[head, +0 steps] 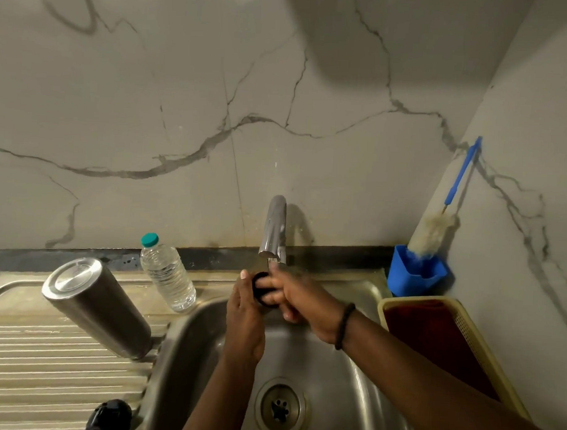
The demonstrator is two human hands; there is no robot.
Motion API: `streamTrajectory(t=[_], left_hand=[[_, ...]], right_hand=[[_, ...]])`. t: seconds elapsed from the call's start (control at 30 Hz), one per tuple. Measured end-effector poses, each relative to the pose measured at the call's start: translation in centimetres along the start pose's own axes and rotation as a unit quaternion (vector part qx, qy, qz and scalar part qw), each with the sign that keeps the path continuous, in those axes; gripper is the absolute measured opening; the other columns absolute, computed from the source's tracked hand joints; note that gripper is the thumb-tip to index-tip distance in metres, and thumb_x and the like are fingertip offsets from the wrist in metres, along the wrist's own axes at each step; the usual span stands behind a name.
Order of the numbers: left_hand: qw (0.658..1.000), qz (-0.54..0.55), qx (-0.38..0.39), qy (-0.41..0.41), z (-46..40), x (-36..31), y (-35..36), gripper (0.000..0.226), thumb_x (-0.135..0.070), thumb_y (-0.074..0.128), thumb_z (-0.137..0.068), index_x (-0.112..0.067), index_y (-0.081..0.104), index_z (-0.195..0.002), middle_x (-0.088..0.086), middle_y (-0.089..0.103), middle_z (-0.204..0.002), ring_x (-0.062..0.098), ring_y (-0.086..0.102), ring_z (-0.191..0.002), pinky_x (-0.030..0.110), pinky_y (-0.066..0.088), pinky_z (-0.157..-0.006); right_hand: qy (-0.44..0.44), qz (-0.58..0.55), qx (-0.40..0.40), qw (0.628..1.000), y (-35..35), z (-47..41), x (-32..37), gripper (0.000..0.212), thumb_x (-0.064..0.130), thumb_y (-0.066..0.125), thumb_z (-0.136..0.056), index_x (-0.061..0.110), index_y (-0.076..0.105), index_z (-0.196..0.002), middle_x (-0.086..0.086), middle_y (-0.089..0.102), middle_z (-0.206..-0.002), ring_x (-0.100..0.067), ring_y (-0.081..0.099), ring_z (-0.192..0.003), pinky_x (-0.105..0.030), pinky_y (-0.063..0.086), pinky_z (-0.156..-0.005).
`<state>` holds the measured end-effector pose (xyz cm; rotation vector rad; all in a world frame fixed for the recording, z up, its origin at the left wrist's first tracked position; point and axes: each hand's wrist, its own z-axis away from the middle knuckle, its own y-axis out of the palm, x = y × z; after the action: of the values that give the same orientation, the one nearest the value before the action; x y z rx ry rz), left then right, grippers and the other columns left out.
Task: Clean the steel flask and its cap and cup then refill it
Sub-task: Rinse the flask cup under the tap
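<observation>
- While both hands meet under the tap (274, 229) over the sink (360, 372), the left hand (244, 319) curls its fingers round a small dark round cap (259, 286) and holds it just below the spout.
- The right hand (300, 300) lies against the cap's right side, its fingers wrapped over the rim (a dark beaded band circles that wrist); so both hands grip the same piece.
- The steel flask (95, 306) stands mouth-down on the ribbed draining board (45, 361) left of the sink, its flat base up, well apart from the hands.
- A clear water bottle (167, 275) with a teal lid stands just beyond the flask, near the far wall.
- A black object (109, 416) lies at the near edge of the draining board; what it is I cannot tell.
- At the far right a blue holder (416, 272) carries a bottle brush (436, 229) with a blue handle, leaning into the corner.
- Nearer on the right sits a yellow basket (474, 334) with something dark red inside.
- Whether water runs from the tap cannot be told.
</observation>
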<state>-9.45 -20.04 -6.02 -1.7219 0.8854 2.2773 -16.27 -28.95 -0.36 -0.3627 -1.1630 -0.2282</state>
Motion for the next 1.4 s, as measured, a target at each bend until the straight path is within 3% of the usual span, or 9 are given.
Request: streamTrajectory(t=[0.17, 0.27, 0.4, 0.47, 0.53, 0.63, 0.97, 1.17, 1.4], left_hand=[[0.999, -0.004, 0.032, 0.035, 1.6, 2.0, 0.3, 0.043, -0.03, 0.03, -0.11, 0.004, 0.056, -0.116, 0.031, 0.063, -0.111, 0.038, 0.063, -0.105, 0.041, 0.056, -0.087], [0.999, 0.003, 0.018, 0.032, 1.1, 1.4, -0.2, 0.041, -0.031, 0.032, -0.11, 0.001, 0.057, -0.115, 0.028, 0.066, -0.109, 0.039, 0.066, -0.102, 0.041, 0.058, -0.081], [0.999, -0.039, 0.013, 0.002, -0.7, -0.4, -1.3, 0.039, -0.033, 0.038, -0.109, -0.002, 0.062, -0.113, 0.026, 0.069, -0.106, 0.041, 0.067, -0.102, 0.047, 0.058, -0.083], [0.998, -0.047, 0.012, -0.038, -0.7, -0.1, -1.5, 0.035, -0.026, 0.04, -0.108, -0.003, 0.066, -0.113, 0.021, 0.071, -0.107, 0.04, 0.066, -0.107, 0.039, 0.058, -0.08], [0.995, -0.022, 0.006, -0.102, -0.5, 0.4, -1.3, 0.041, -0.031, 0.039, -0.107, -0.003, 0.067, -0.115, 0.023, 0.071, -0.111, 0.035, 0.068, -0.106, 0.038, 0.056, -0.08], [0.989, -0.03, 0.028, -0.144, -0.7, 0.2, -0.9, 0.045, -0.037, 0.035, -0.107, -0.007, 0.067, -0.117, 0.021, 0.072, -0.112, 0.031, 0.07, -0.105, 0.039, 0.056, -0.077], [0.932, -0.123, 0.175, -0.291, -0.3, -0.7, -2.0, 0.048, -0.036, 0.033, -0.106, 0.0, 0.06, -0.123, 0.022, 0.07, -0.087, 0.031, 0.064, -0.059, 0.023, 0.042, -0.039], [0.946, -0.181, 0.159, -0.215, -1.7, -1.4, -1.7, 0.044, -0.036, 0.039, -0.105, 0.001, 0.061, -0.114, 0.024, 0.068, -0.086, 0.029, 0.063, -0.06, 0.029, 0.043, -0.044], [0.98, -0.169, 0.046, -0.098, -1.4, -0.6, -1.5, 0.027, -0.017, 0.044, -0.104, -0.001, 0.065, -0.097, 0.015, 0.07, -0.076, 0.027, 0.064, -0.067, 0.033, 0.05, -0.054]], right_hand=[[0.16, -0.319, 0.086, 0.93, -0.3, -0.8, 2.1, 0.093, 0.072, 0.022, -0.092, -0.009, 0.04, -0.134, -0.023, 0.066, -0.12, -0.021, 0.068, -0.087, -0.022, 0.048, -0.058], [0.101, -0.129, 0.07, 0.984, 0.9, 0.3, 1.8, 0.084, 0.07, 0.022, -0.093, 0.001, 0.048, -0.133, -0.024, 0.06, -0.129, -0.014, 0.066, -0.067, -0.021, 0.045, -0.054], [-0.032, 0.206, 0.085, 0.974, 0.2, 1.9, -0.1, 0.066, 0.068, 0.025, -0.093, 0.024, 0.056, -0.13, -0.003, 0.067, -0.076, -0.009, 0.06, -0.065, -0.035, 0.051, -0.077], [-0.112, 0.431, 0.09, 0.891, -1.6, 0.7, -0.4, 0.057, 0.062, 0.028, -0.097, 0.027, 0.064, -0.124, 0.008, 0.066, -0.088, -0.007, 0.056, -0.091, -0.039, 0.042, -0.095], [-0.241, 0.625, 0.098, 0.736, -3.1, -0.4, -0.3, 0.049, 0.058, 0.033, -0.098, 0.03, 0.068, -0.118, 0.008, 0.064, -0.12, -0.017, 0.042, -0.121, -0.042, 0.032, -0.102], [-0.416, 0.687, 0.08, 0.59, -4.1, -1.0, -0.9, 0.046, 0.053, 0.036, -0.098, 0.026, 0.071, -0.111, 0.008, 0.065, -0.123, -0.018, 0.041, -0.13, -0.037, 0.034, -0.1], [-0.529, 0.73, 0.145, 0.408, -6.3, -1.6, -2.6, 0.043, 0.048, 0.032, -0.102, 0.029, 0.055, -0.132, 0.008, 0.05, -0.146, -0.022, 0.028, -0.145, -0.037, 0.034, -0.102], [-0.439, 0.71, 0.079, 0.545, -6.1, -1.8, -2.8, 0.048, 0.06, 0.032, -0.098, 0.031, 0.064, -0.12, 0.011, 0.065, -0.122, -0.015, 0.057, -0.082, -0.032, 0.042, -0.075], [-0.133, 0.299, -0.005, 0.945, 1.2, 1.1, -2.1, 0.058, 0.06, 0.03, -0.099, 0.017, 0.068, -0.093, -0.006, 0.067, -0.075, -0.015, 0.06, -0.063, -0.036, 0.053, -0.072]])
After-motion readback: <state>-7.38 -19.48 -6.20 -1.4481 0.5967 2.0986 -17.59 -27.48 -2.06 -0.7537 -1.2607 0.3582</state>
